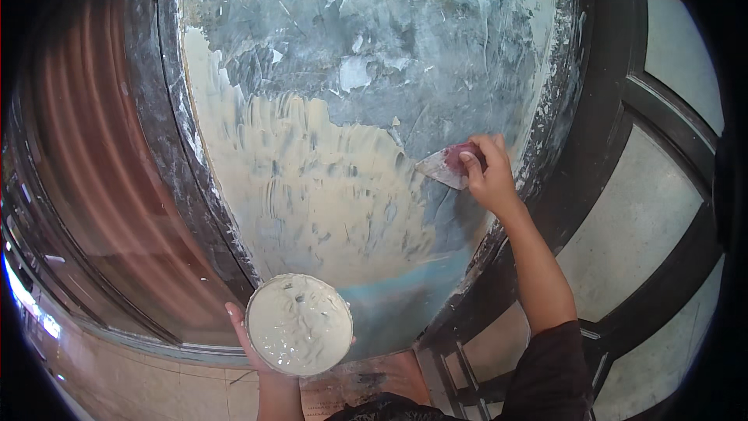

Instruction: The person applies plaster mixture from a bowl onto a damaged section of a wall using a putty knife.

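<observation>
My right hand [491,171] is closed round the dark red handle of a putty knife [446,168]. The knife's whitish, smeared blade lies against the wall [436,54], at the right edge of a patch of cream putty [312,179]. That patch has rough, streaky ridges with grey showing through. Lower left, my left hand [243,331] supports a round tub of cream putty [300,326] from beneath and the side. Thumb and fingertips show at the tub's sides; the rest of the hand is behind it.
Dark, paint-spattered frames [175,109] border the wall on both sides. Left of it is a window with a reddish-brown curtain [101,148]. On the right stands a dark door with pale panels [635,218]. Tiled floor [148,370] shows below.
</observation>
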Available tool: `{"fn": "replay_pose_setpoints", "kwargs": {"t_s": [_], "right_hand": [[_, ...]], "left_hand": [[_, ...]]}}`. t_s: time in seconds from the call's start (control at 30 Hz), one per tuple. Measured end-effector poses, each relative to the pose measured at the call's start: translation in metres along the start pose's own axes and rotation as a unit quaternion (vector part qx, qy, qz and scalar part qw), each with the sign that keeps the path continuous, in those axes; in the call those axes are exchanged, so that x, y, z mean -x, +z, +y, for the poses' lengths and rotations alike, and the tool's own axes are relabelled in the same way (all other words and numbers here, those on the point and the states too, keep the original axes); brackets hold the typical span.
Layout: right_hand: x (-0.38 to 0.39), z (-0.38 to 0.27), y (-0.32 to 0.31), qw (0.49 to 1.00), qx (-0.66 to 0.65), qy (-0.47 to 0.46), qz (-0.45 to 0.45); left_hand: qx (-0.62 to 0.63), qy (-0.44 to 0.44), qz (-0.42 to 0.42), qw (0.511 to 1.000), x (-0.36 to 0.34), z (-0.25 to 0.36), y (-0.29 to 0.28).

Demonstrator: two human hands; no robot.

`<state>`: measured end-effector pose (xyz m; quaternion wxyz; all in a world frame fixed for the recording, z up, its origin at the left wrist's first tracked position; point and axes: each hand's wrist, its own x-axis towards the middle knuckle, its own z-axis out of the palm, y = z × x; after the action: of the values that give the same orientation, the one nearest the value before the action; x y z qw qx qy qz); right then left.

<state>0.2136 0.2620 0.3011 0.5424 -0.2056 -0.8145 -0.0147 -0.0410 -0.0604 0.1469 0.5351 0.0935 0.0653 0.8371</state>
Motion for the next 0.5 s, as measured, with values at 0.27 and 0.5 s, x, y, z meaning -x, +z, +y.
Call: {"fn": "replay_pose_setpoints", "kwargs": {"t_s": [0.27, 0.5], "right_hand": [[0.025, 0.008, 0.008, 0.994, 0.066, -0.051, -0.076], [-0.001, 0.004, -0.007, 0.999, -0.016, -0.041, -0.013]], "left_hand": [[-0.015, -0.017, -0.066, 0.998, -0.004, -0.012, 0.007], [0.01, 0.009, 0.025, 1.0, 0.002, -0.023, 0.019]]}}
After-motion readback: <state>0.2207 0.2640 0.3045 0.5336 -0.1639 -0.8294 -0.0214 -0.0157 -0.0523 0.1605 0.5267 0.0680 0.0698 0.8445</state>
